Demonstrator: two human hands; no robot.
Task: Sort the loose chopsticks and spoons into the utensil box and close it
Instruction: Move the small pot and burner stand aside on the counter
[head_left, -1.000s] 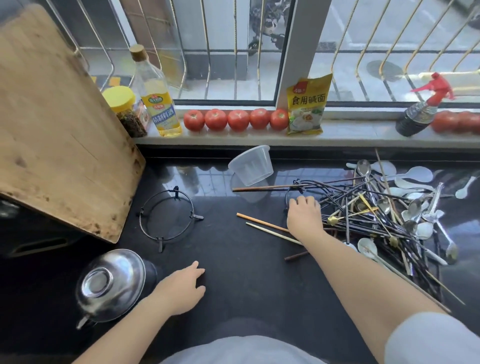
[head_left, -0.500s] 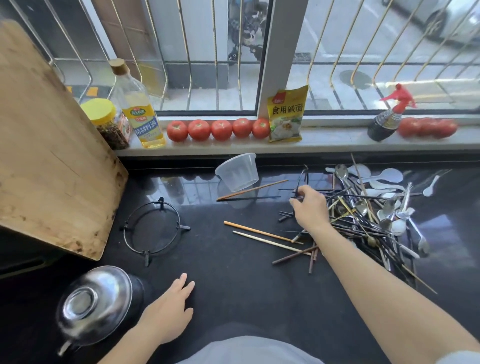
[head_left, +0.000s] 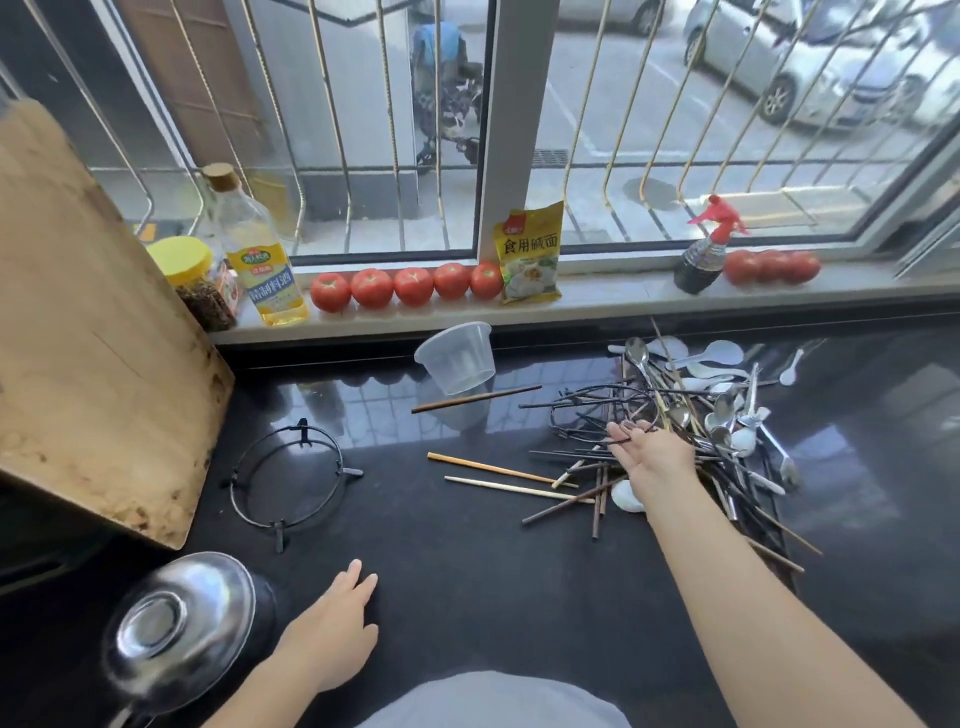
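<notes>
The right hand (head_left: 652, 451) reached out over the near edge of a tangled heap of chopsticks (head_left: 602, 447) on the black surface (head_left: 467, 571); its palm was turned partly up and its fingers were curled round a few thin dark sticks from that heap. Metal spoons (head_left: 719, 415) and white plastic spoons (head_left: 714, 356) lay mixed in on the far and right side of the pile, and one white spoon (head_left: 626, 496) showed just beside the wrist. Three loose chopsticks lay apart from the heap to its left: a dark brown one (head_left: 475, 399) near the window side, an orange-tipped one (head_left: 493, 469) and a pale one (head_left: 514, 488) side by side nearer the person.

The left hand (head_left: 332, 636) lay flat on the surface near the body, fingers straight and close together, holding nothing.

A clear plastic cup (head_left: 457, 357) was tipped on its side just behind the brown chopstick. A wire pot stand (head_left: 285, 480) stood to the left, a steel lid (head_left: 176, 631) sat at the lower left (blurred at its edge), and a wooden chopping board (head_left: 88, 332) leaned at the far left. On the sill stood a jar (head_left: 200, 283), an oil bottle (head_left: 260, 260), a row of tomatoes (head_left: 410, 285), a yellow packet (head_left: 530, 254) and a spray bottle (head_left: 701, 252).
</notes>
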